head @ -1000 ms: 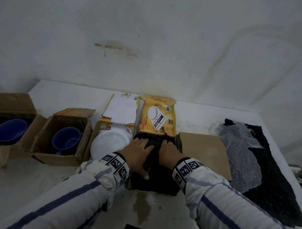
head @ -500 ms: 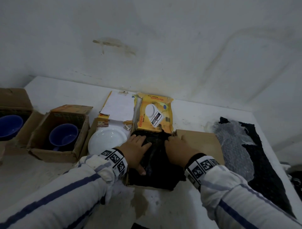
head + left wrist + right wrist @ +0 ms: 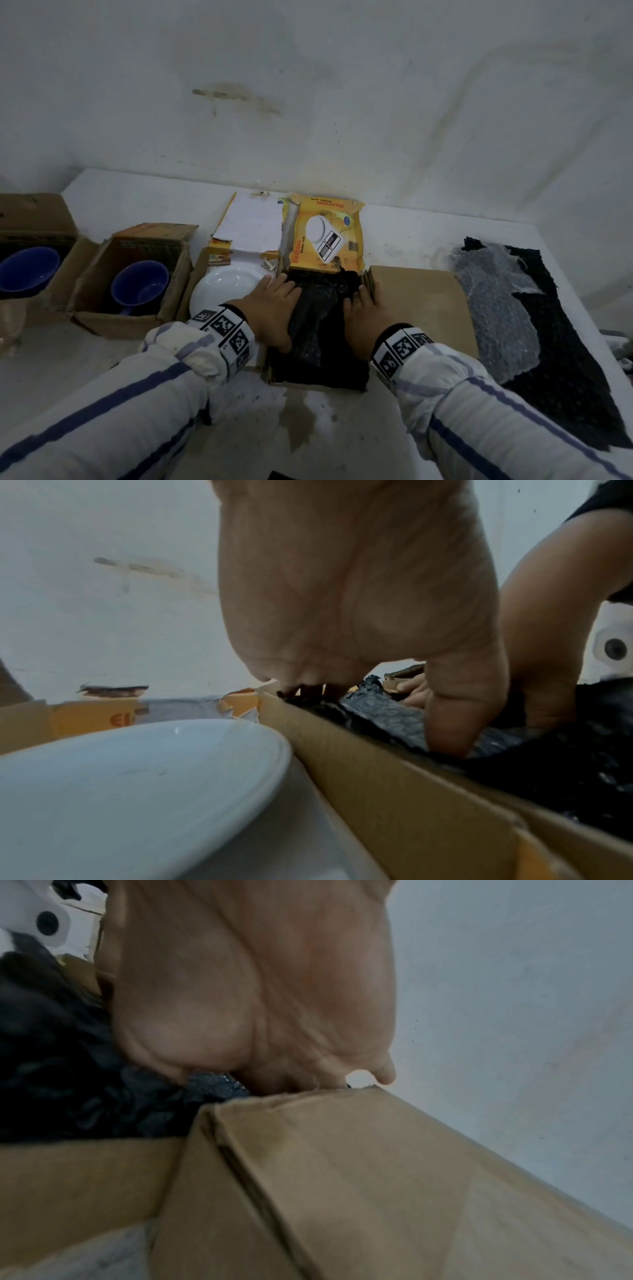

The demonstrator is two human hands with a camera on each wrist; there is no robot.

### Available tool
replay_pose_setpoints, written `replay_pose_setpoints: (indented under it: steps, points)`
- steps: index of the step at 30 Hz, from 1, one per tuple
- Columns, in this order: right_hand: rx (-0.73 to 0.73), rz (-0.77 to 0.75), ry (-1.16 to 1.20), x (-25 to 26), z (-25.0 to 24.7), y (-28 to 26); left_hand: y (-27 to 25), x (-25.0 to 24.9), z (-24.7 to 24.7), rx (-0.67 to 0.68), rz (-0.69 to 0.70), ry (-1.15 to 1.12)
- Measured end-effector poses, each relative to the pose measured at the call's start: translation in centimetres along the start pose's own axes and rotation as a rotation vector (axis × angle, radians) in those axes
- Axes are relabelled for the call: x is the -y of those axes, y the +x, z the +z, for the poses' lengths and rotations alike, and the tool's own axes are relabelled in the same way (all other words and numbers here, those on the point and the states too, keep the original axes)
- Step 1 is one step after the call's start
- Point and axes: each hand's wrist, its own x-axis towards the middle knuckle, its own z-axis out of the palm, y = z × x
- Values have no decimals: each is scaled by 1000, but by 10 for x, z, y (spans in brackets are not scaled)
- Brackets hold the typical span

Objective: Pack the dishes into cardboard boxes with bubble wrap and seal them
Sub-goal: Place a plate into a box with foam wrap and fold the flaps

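An open cardboard box (image 3: 310, 384) in front of me is filled with black bubble wrap (image 3: 320, 308). My left hand (image 3: 274, 305) lies flat on the wrap's left side, fingers straight, thumb pressing down. My right hand (image 3: 364, 315) presses the wrap's right side, fingertips at the box's right wall. The box's yellow printed lid flap (image 3: 327, 236) stands up at the back and its brown flap (image 3: 418, 301) lies open to the right. In the left wrist view the left hand (image 3: 359, 615) pushes wrap (image 3: 383, 718) below the box wall (image 3: 377, 777). The right hand (image 3: 253, 1001) is blurred.
A white plate (image 3: 226, 291) sits in an open box left of mine. Further left, two brown boxes each hold a blue cup (image 3: 140, 286) (image 3: 29, 274). A sheet of clear bubble wrap (image 3: 496, 308) on black wrap (image 3: 565, 359) covers the table's right side.
My right hand has slid rightward across the wrap to the box's right wall. My left hand has stayed pressing on the left side.
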Motion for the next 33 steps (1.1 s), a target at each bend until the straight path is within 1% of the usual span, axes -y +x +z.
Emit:
replay_pose_setpoints:
  steps: [2,5,9,10,12,15,17,19,23,25,26,28,29,31,32,33]
  points:
    - [21,-5,-33,0,2,0,2,-4,-1,-3,9,53]
    - [-19,12,-72,5,6,0,7,-7,1,4,0,87]
    - [-114,-3,-101,7,9,-5,10,-7,3,140,4,155]
    - [-131,-10,-99,6,11,-6,10,-8,5,150,2,173]
    - [-139,-22,-84,4,12,-9,12,-11,8,114,-10,220]
    - [-66,-37,-46,2,8,-10,14,-18,14,43,-49,276]
    - [-25,-40,-50,5,6,-11,17,-20,16,20,-49,310]
    - [-37,-26,-48,8,5,-11,20,-20,15,8,-41,329]
    - [-122,-44,-21,8,4,-11,21,-15,15,-4,-13,286]
    - [-82,-65,-37,3,2,-11,20,-13,15,-15,-8,256]
    - [-29,-80,-26,0,1,-8,19,-11,15,-16,-6,240]
    - [82,-130,89,-11,-10,-4,17,-9,13,-1,-1,209]
    - [87,-157,214,-19,-18,-2,16,-9,13,4,0,204]
    - [16,-173,451,-38,-33,4,15,-8,12,3,-2,214]
    - [-31,-158,487,-46,-40,5,15,-8,13,1,-2,220]
    - [-56,-138,464,-52,-44,7,16,-7,13,-2,-1,222]
